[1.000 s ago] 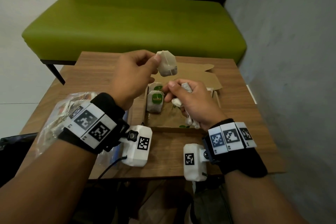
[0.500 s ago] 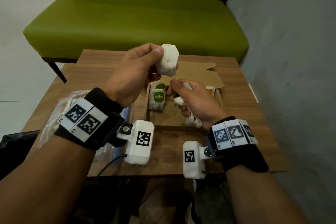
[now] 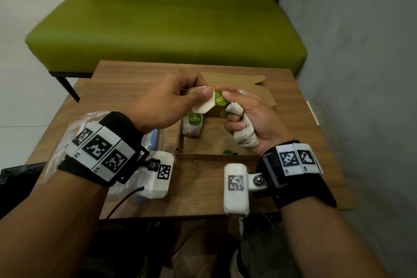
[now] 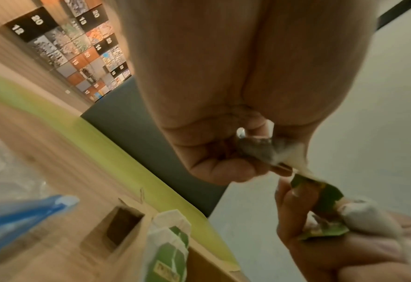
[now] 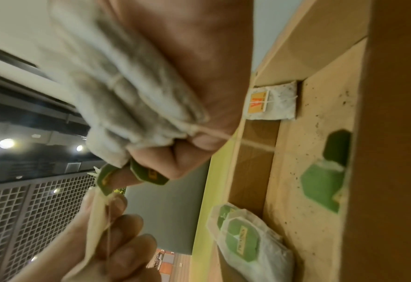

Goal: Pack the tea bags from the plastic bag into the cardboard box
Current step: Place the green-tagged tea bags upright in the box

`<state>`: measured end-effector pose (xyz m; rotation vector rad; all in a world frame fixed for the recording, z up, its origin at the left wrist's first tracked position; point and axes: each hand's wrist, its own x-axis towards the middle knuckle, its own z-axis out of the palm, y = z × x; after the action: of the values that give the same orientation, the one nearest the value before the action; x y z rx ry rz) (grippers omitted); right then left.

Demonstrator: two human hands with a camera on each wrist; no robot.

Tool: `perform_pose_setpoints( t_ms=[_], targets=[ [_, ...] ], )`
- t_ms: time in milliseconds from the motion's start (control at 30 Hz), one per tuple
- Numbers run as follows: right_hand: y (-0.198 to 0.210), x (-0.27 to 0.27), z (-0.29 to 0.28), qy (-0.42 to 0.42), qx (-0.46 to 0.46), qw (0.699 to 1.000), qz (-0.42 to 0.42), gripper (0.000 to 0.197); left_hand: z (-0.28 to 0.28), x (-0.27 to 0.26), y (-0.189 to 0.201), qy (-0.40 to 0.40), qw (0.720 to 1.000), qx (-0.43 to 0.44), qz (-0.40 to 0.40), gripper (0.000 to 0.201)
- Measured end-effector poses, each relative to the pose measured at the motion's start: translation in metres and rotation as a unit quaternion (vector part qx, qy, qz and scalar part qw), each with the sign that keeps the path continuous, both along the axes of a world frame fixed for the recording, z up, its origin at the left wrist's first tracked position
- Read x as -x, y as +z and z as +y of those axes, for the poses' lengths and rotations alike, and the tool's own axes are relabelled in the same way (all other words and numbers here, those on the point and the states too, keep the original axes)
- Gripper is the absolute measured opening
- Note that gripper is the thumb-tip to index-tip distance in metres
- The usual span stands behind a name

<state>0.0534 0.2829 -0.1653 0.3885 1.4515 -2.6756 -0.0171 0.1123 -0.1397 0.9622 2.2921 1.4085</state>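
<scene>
The single tea bag (image 3: 204,104) you pinch in your left hand (image 3: 165,104) has come down from where you held it up half a second ago, and now meets the green paper tag (image 3: 219,99) nipped in the fingertips of your right hand (image 3: 250,117), just above the far part of the cardboard box (image 3: 216,156). From that meeting I judge you are freeing its string and tag from the bunch before dropping it in.

The bag lies tilted, its long axis running from your left thumb down toward the box, with its pointed end nearest the tag.

Your right hand is also curled round a bundle of tea bags (image 3: 244,133), which pokes out below your palm.

In the box, two green-tagged bags (image 3: 191,125) lean at the left wall, one orange-tagged bag (image 5: 272,103) lies at the far side, and loose green tags sit on the floor of it.

The plastic bag (image 3: 67,135) lies on the worktop (image 3: 198,187) under your left wrist; I cannot tell how many bags it holds.
</scene>
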Motion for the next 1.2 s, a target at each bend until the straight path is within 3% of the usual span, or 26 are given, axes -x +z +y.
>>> perform_pose_setpoints(
  t_ms=[133, 333, 467, 600, 667, 767, 900, 1100, 1200],
  targets=[
    [0.001, 0.001, 0.001, -0.009, 0.036, 0.999, -0.023, 0.015, -0.002, 0.003, -0.001, 0.006, 0.999, 0.024, 0.041, 0.021],
    [0.001, 0.002, 0.000, -0.013, 0.020, 0.999, -0.027, 0.012, 0.002, 0.003, -0.008, 0.036, 0.991, 0.066, 0.107, 0.032],
    [0.001, 0.002, -0.006, -0.006, -0.083, 0.996, -0.018, 0.004, 0.008, 0.002, -0.015, 0.067, 0.988, 0.047, 0.134, 0.043],
    [0.002, 0.002, -0.014, -0.030, -0.180, 0.983, -0.008, 0.009, 0.012, -0.003, -0.015, 0.103, 0.982, 0.039, 0.151, 0.044],
    [0.004, 0.002, -0.017, -0.047, -0.197, 0.979, -0.002, 0.013, 0.013, -0.006, -0.015, 0.102, 0.985, 0.034, 0.134, 0.044],
    [0.006, 0.001, -0.019, -0.079, -0.183, 0.980, 0.013, 0.017, 0.012, -0.007, -0.013, 0.080, 0.996, -0.002, 0.026, 0.051],
    [0.007, 0.001, -0.018, -0.104, -0.195, 0.975, 0.020, 0.017, 0.007, -0.005, -0.009, 0.036, 0.999, -0.006, -0.022, 0.026],
    [-0.001, 0.000, -0.015, -0.036, -0.267, 0.963, -0.018, 0.013, 0.004, -0.001, -0.018, 0.083, 0.991, -0.046, -0.092, 0.008],
    [0.001, -0.003, -0.016, 0.002, -0.268, 0.963, -0.005, 0.010, 0.003, 0.002, -0.022, 0.115, 0.987, -0.062, -0.097, 0.014]
  ],
)
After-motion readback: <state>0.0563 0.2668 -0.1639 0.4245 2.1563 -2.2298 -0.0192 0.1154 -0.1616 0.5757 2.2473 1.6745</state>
